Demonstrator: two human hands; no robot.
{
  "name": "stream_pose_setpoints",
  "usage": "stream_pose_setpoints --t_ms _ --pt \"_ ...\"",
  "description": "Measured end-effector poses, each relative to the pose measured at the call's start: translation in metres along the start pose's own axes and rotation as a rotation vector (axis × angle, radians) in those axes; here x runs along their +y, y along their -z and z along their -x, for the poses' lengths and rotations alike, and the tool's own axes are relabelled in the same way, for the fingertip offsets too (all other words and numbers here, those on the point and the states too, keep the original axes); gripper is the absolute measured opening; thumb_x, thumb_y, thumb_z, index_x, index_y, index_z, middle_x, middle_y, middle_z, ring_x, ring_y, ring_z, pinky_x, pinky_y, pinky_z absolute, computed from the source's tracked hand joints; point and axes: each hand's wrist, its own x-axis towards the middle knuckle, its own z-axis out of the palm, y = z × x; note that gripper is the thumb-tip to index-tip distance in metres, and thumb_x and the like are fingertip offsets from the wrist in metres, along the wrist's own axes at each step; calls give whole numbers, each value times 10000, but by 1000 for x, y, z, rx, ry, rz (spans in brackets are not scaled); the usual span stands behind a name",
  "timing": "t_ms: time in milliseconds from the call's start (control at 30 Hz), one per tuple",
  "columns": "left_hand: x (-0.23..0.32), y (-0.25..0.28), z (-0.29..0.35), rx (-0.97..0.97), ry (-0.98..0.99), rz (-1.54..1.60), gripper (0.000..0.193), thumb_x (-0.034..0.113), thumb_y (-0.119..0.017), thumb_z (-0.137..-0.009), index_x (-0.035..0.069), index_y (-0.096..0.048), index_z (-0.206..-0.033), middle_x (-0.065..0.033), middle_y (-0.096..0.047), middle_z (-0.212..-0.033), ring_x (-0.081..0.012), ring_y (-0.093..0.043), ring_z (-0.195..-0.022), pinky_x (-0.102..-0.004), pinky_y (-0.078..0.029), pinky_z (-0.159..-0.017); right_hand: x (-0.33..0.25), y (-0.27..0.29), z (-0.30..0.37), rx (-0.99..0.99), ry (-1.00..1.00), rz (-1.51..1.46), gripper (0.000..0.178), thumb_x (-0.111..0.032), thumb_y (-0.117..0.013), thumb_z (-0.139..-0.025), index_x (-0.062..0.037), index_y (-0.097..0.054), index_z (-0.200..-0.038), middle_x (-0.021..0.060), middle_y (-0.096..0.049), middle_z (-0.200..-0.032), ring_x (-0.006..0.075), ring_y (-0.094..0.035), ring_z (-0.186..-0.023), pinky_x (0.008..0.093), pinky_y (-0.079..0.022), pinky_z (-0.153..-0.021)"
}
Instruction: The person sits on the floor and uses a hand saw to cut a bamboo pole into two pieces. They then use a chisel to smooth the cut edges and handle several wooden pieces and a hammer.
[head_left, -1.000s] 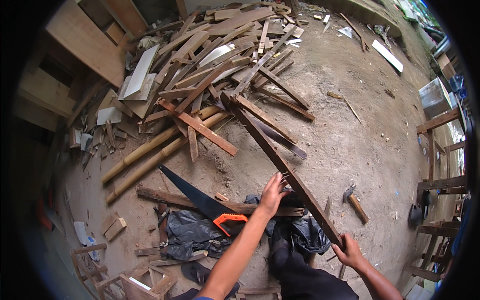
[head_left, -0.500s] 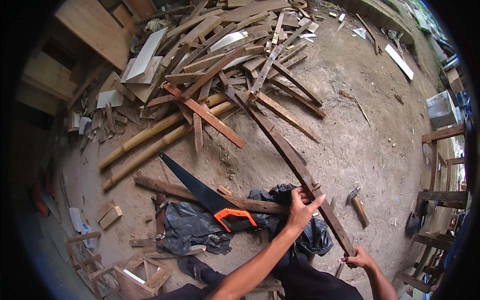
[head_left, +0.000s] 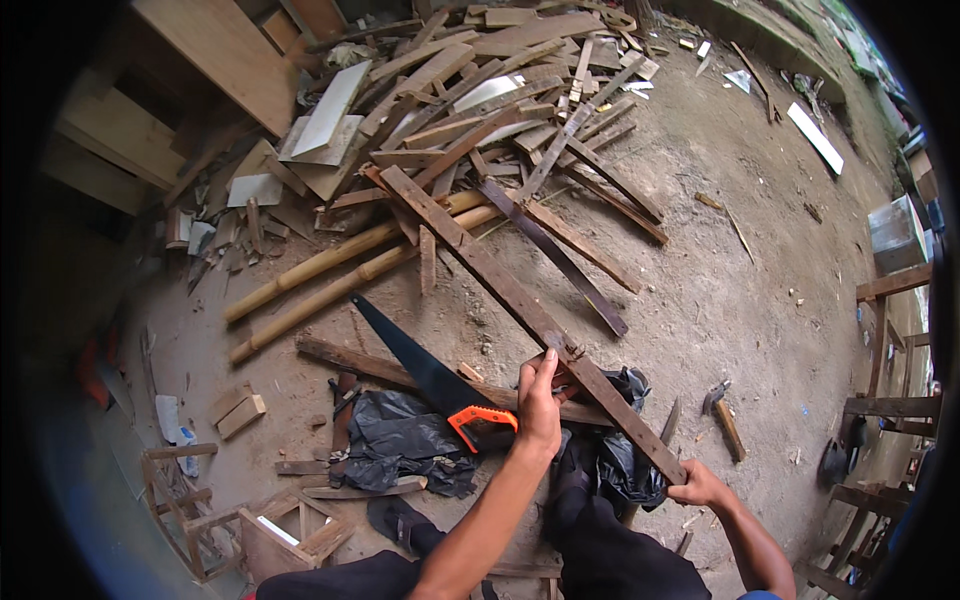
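Observation:
A long brown wooden plank [head_left: 480, 270] slants from the woodpile side down toward me, held above the ground. My left hand [head_left: 541, 408] grips it below its middle, thumb along the near edge and the other fingers partly hidden behind the wood. At the near end my right hand [head_left: 699, 486] is closed round the plank. A handsaw [head_left: 415, 358] with a black blade and orange handle rests left of my left hand, over a wooden beam [head_left: 350, 362] and beside black plastic sheeting [head_left: 395, 440]. To the right of the plank lies a hammer [head_left: 725, 418] with a wooden handle.
A heap of scrap wood [head_left: 470, 75] fills the far side. Two bamboo poles [head_left: 310, 325] and a dark wooden strip [head_left: 565, 262] lie before it. At the lower left stands a small wooden frame [head_left: 180, 500]; wooden racks [head_left: 890, 408] line the right.
The plank's far end has swung left, and both hands have moved slightly left with it. A dark strip on the ground, formerly in line with the plank, now shows apart from it.

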Motion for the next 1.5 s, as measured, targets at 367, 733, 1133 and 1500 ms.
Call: stream_pose_setpoints --t_ms 367,733,1133,1500 --pt "124 61 73 -133 -232 -109 520 428 -516 -994 57 -491 -1357 -134 -566 -1355 -241 -507 -1283 -427 -408 -1023 -50 -81 13 260 284 -283 156 -147 -711 -861 -16 -628 -851 -1 -551 -611 94 -499 -475 277 -379 -418" --pt "262 207 272 17 -581 17 256 374 -584 -971 177 -655 -1119 38 -667 -1030 -122 -627 -950 -329 -476 -835 -139 -47 -33 651 408 -891 205 -167 -637 -866 25 -605 -802 90 -542 -626 178 -522 -479 326 -455 -434" --pt "255 326 377 121 -741 183 196 335 -627 -938 168 -673 -1029 62 -657 -921 -110 -625 -855 -330 -488 -777 -265 -153 116 117 533 -531 154 -155 -669 -899 -103 -551 -814 -38 -459 -642 72 -409 -491 247 -311 -434" --pt "234 305 358 203 -704 204 256 367 -569 -965 137 -631 -1058 0 -668 -995 -166 -632 -937 -360 -464 -840 -322 -276 167 -520 197 -392 228 -237 -645 -929 -141 -499 -782 -98 -416 -612 2 -353 -441 166 -272 -368"
